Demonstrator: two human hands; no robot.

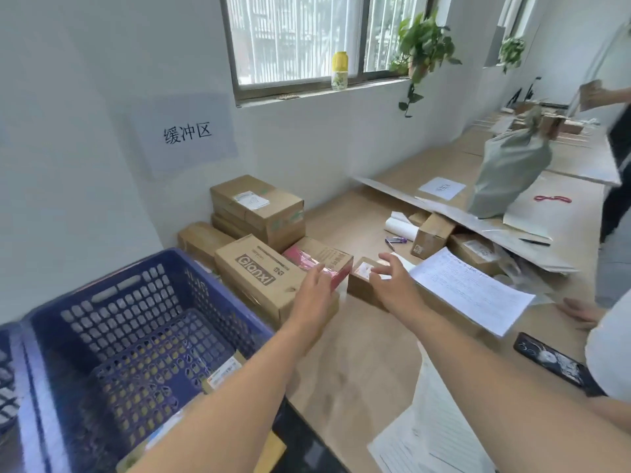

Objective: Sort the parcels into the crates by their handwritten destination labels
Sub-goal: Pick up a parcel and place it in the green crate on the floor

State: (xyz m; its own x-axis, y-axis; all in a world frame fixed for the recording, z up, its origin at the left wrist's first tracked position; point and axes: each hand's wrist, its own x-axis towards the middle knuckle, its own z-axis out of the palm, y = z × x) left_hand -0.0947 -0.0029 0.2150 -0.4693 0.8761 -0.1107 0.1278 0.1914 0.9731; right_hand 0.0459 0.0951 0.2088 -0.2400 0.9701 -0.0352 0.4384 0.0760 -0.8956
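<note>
On the table, at twelve o'clock from the right hand (392,285), sits a small box (362,279): stiff cardboard, probably light; grip opposite sides. Both hands' fingers spread wide, empty; left hand (312,295) touches a red-ended box (321,264).

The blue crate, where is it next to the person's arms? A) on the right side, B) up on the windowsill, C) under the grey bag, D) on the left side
D: the blue crate sits at the lower left, beside the left arm, while the left hand and right hand reach toward the cardboard parcels ahead.
</note>
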